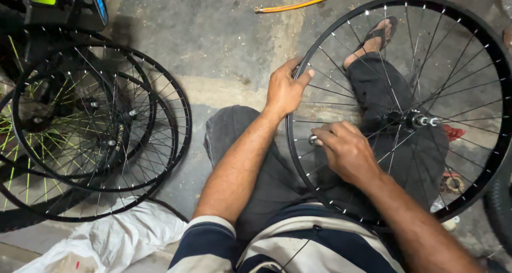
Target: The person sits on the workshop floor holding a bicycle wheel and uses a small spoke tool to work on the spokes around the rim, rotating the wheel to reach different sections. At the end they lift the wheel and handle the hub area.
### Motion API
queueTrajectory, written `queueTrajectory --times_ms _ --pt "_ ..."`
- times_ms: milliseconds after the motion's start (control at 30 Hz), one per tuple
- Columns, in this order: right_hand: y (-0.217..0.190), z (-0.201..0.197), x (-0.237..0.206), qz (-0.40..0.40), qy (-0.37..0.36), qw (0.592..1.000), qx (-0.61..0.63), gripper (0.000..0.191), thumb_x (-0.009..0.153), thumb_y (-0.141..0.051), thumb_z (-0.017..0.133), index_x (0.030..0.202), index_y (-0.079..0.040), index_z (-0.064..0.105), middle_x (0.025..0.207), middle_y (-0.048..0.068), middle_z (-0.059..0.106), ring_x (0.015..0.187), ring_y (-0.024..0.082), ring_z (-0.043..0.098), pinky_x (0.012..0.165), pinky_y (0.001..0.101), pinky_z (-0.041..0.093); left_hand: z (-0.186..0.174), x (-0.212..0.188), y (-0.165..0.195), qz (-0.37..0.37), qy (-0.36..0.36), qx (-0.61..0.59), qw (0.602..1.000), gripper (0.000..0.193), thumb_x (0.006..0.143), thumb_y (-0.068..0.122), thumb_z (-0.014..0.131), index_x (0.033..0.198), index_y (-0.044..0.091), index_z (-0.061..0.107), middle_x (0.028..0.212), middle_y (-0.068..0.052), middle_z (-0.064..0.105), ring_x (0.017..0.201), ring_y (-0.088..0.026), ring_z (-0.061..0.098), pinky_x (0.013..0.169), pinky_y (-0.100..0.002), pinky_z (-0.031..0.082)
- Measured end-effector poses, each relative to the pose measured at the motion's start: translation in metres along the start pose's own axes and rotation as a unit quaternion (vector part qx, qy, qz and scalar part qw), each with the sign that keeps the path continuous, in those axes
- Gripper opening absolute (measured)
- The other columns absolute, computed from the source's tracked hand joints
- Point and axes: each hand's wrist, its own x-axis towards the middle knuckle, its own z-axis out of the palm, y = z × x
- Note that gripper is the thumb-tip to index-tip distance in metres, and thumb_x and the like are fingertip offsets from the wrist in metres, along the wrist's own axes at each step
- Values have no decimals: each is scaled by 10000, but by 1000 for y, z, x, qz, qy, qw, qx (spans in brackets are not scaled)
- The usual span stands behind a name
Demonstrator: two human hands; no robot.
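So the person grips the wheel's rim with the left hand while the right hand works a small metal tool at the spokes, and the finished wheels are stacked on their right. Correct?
Not quite: the head view shows the stack of wheels on the person's left. The rest stands: the left hand grips the rim, and the right hand holds a small metal tool at the spokes.

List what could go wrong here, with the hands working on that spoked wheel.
1. The left hand grips the rim of the black wheel among thin spokes; a slip might pinch fingers.
2. The right hand pinches a small metal tool near the rim; it might slip off.
3. The wheel leans on the person's lap, so it might tip toward the stacked wheels.
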Motion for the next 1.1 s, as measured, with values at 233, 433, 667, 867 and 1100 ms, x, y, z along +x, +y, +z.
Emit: queueTrajectory --times_ms 233,433,667,867,1100 --pt "-13 38 24 34 -11 999 18 142 878 -217 736 950 -94 736 898 109 732 890 308 697 816 443 503 -24 6 2 -53 -3 20 998 461 846 301 756 1196 7 700 928 -204 749 854 -326 738 793 -395 559" --pt "4 41 62 164 -317 932 56 318 1045 -341 582 994 -59 719 907 159 729 933 381 700 834 479 528 -31 8 -5 -32 10 25 999 419 847 305 763 1161 33 715 949 -200 754 897 -355 734 803 -412 559" --pt "4 37 69 111 -314 932 142 424 764 -231 796 1139 -60 696 901 164 734 815 327 735 725 440 563 -38 6 -17 -55 12 10 998 405 844 308 754 1149 44 713 930 -190 760 887 -353 742 804 -414 567" --pt "-10 55 49 -41 -110 992 41 269 779 -177 794 984 -53 672 907 135 686 780 336 698 672 442 562 -38 8 -18 -32 26 20 999 402 844 299 755 1150 42 713 942 -192 756 908 -370 732 804 -424 563" --pt "-17 55 46 -12 -191 980 -62 200 760 -169 771 848 -54 633 823 106 630 794 350 680 685 478 538 -39 8 -17 -63 9 36 997 361 852 305 758 1097 43 720 929 -199 749 901 -384 726 789 -434 557"
